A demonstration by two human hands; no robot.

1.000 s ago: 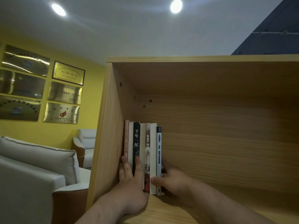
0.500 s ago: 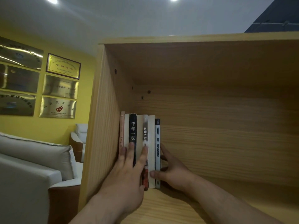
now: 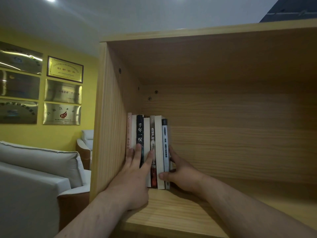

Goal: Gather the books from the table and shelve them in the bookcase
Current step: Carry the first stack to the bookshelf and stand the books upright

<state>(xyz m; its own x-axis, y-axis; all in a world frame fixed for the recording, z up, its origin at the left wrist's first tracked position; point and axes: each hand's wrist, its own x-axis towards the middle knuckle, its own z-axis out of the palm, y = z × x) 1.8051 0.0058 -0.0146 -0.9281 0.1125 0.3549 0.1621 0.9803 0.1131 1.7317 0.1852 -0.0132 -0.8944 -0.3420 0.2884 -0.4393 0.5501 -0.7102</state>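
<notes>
Several books (image 3: 147,133) stand upright in a row at the left end of a light wooden bookcase (image 3: 223,127) compartment, against its left wall. My left hand (image 3: 135,170) lies flat with straight fingers on the spines of the left books. My right hand (image 3: 181,172) is at the right end of the row: its fingers lie along the cover of the last book (image 3: 165,148), a dark-spined one with white lettering, and its thumb presses the spines from the front.
The shelf board (image 3: 180,212) to the right of the books is bare wood. Left of the bookcase stand a white sofa (image 3: 34,169) and an armchair (image 3: 85,145) before a yellow wall with metal plaques (image 3: 63,91).
My left hand has slid higher up the spines, its fingers now flat across the left books. The right hand stays at the row's right end. The camera has moved closer.
</notes>
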